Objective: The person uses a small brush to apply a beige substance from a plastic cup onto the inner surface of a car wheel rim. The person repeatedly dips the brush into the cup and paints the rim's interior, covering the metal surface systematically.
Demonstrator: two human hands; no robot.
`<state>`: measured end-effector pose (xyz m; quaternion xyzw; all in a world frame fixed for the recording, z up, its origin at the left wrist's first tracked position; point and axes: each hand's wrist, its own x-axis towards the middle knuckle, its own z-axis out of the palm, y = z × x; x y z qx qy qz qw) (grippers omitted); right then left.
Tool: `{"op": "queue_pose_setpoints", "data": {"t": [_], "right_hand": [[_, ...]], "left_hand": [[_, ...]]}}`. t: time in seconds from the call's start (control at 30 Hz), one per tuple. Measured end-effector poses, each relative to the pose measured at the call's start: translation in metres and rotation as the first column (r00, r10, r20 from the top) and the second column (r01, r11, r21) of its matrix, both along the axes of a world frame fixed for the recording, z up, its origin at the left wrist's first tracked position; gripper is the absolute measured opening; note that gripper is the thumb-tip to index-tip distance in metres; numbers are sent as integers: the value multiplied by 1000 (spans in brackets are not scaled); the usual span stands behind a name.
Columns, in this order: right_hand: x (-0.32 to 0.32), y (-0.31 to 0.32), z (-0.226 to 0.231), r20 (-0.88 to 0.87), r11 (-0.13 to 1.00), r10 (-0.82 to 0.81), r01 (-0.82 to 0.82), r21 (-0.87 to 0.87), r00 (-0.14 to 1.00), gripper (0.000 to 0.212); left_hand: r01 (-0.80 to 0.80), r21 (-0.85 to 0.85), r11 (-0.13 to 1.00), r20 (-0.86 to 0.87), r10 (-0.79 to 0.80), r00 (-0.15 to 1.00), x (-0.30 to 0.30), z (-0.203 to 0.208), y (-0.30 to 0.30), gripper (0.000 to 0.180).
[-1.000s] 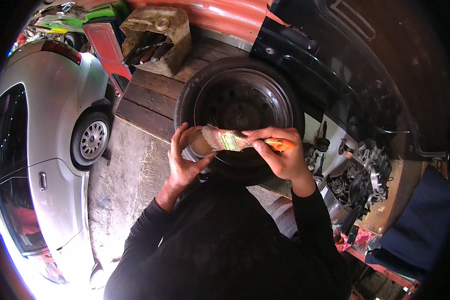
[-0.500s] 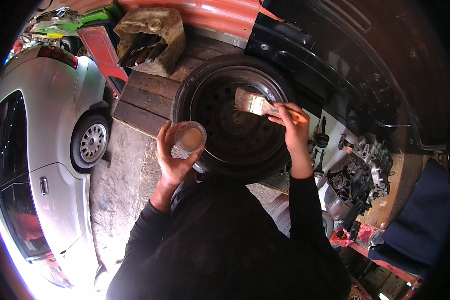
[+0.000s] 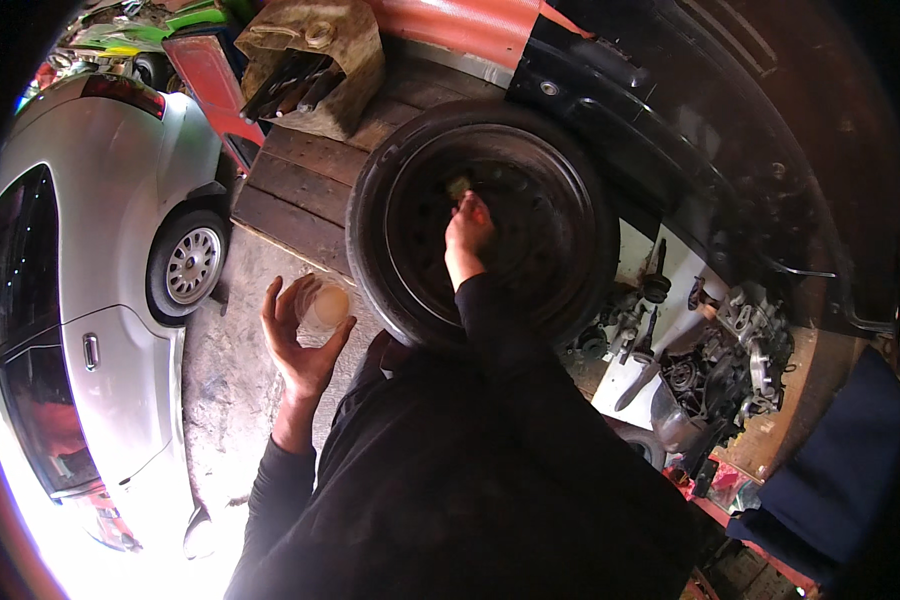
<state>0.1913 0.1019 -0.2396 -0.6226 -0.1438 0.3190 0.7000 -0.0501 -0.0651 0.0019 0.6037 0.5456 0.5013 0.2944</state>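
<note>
A wheel with a black tyre [image 3: 370,225] and a dark steel rim lies flat on a wooden plank surface in front of me. My right hand [image 3: 469,236] reaches down into the rim, closed round a paintbrush [image 3: 459,186]. Little of the brush shows past my fingers, and its bristles are at the rim's inner face; whether they touch it I cannot tell. Left of the tyre, my left hand [image 3: 305,340] grips a clear plastic cup [image 3: 327,304] between thumb and fingers. Something pale tan is inside the cup.
A cut-open tan container [image 3: 355,95] with several tools stands on the planks [image 3: 295,195] behind the wheel. Metal engine parts [image 3: 735,350] lie at the right. A silver car [image 3: 120,230] is parked at the left, and a black panel [image 3: 660,120] leans at the back right.
The brush in my right hand has gone from above the rim's right side down into it, leftward. My left hand has moved the cup left and nearer, away from the tyre.
</note>
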Motion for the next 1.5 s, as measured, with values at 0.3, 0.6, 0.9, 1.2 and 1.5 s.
{"op": "queue_pose_setpoints", "data": {"t": [0.3,0.6,0.9,1.2,1.5], "right_hand": [[44,-21,44,-291,999,41,-38,16,956,19],[-2,-44,18,-207,929,363,-370,7,909,17],[37,-14,37,-374,978,208,-203,54,904,17],[114,-61,68,-407,233,824,-891,-390,394,24],[64,-50,55,-208,581,782,-808,-102,588,16]], "left_hand": [[-63,4,998,-3,63,998,-9,-2,3,103],[-24,32,999,-25,25,999,1,4,13,102],[0,17,1000,-18,0,1000,6,6,15,102],[22,15,1000,12,-22,1000,6,-2,15,102],[82,40,996,22,-83,996,19,1,26,102]]}}
